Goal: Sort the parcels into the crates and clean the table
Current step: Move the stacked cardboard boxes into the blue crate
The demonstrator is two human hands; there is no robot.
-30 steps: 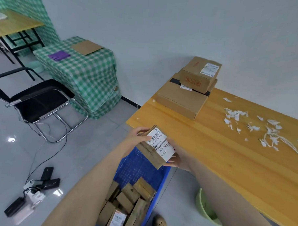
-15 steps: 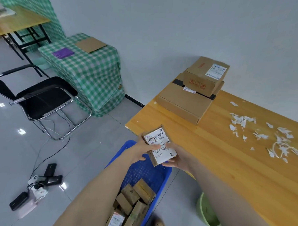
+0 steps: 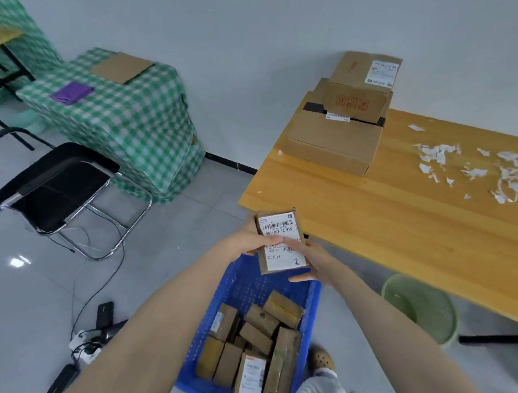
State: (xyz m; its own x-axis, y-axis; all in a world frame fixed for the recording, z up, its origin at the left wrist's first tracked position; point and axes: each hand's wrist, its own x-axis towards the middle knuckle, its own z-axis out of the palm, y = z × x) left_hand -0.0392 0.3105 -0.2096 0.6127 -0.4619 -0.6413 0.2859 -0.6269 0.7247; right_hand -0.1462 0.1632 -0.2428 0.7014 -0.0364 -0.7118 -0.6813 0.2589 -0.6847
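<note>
A small brown parcel (image 3: 280, 227) with a white barcode label is held label-up above the far end of a blue crate (image 3: 242, 287). My left hand (image 3: 250, 240) grips its left edge and my right hand (image 3: 311, 264) holds its right and lower side. The crate stands on the floor by the table's corner and holds several small brown parcels (image 3: 254, 344). On the wooden table (image 3: 398, 232), a stack of larger cardboard boxes (image 3: 341, 119) sits at the far left corner against the wall. Torn white paper scraps (image 3: 475, 170) lie scattered to the right of the stack.
A green bin (image 3: 425, 307) stands under the table's near edge. To the left are a black folding chair (image 3: 59, 187), a green-checked covered block (image 3: 121, 116) and a power strip with cables (image 3: 91, 337) on the floor. My shoe (image 3: 322, 358) is beside the crate.
The parcel has turned so its label faces up squarely, and both hands have drawn it slightly nearer over the crate. The view has shifted toward the table corner.
</note>
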